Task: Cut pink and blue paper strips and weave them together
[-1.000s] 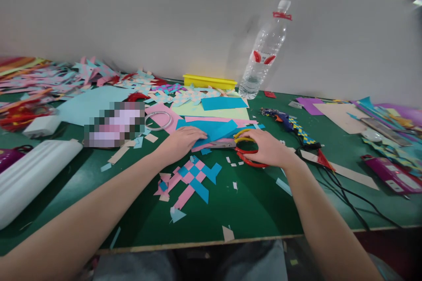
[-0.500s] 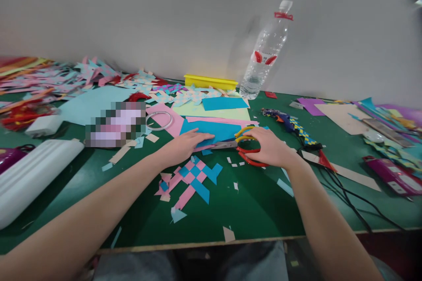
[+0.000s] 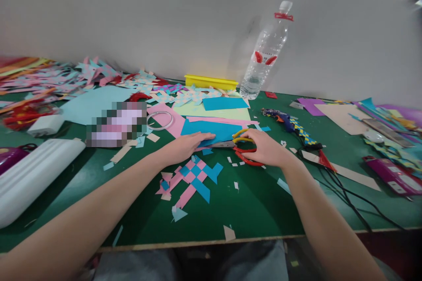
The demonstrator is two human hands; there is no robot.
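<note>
My left hand (image 3: 181, 147) holds the left front part of a blue sheet of paper (image 3: 227, 131), its fingers reaching over the top; the thumb's grip is mostly hidden. In my right hand (image 3: 265, 147) is a pair of scissors (image 3: 224, 144) with a yellow and a red handle loop. The blades point left along the paper's front edge, close to my left fingertips. A woven pink and blue paper piece (image 3: 194, 171) lies just in front of my left hand. Behind the blue sheet are a pink strip (image 3: 217, 120) and a pale yellow-green sheet (image 3: 214, 113).
A water bottle (image 3: 263, 57) leans against the wall behind a yellow holder (image 3: 211, 82). Left are a tape ring (image 3: 160, 120), a blurred-out object (image 3: 117, 125) and a long white case (image 3: 39, 180). Black cords (image 3: 343, 193) and a purple box (image 3: 392, 175) lie right, among paper scraps.
My right hand and the scissors have shifted slightly left, bringing the blades closer to my left fingers. My left hand stays nearly in place on the blue paper.
</note>
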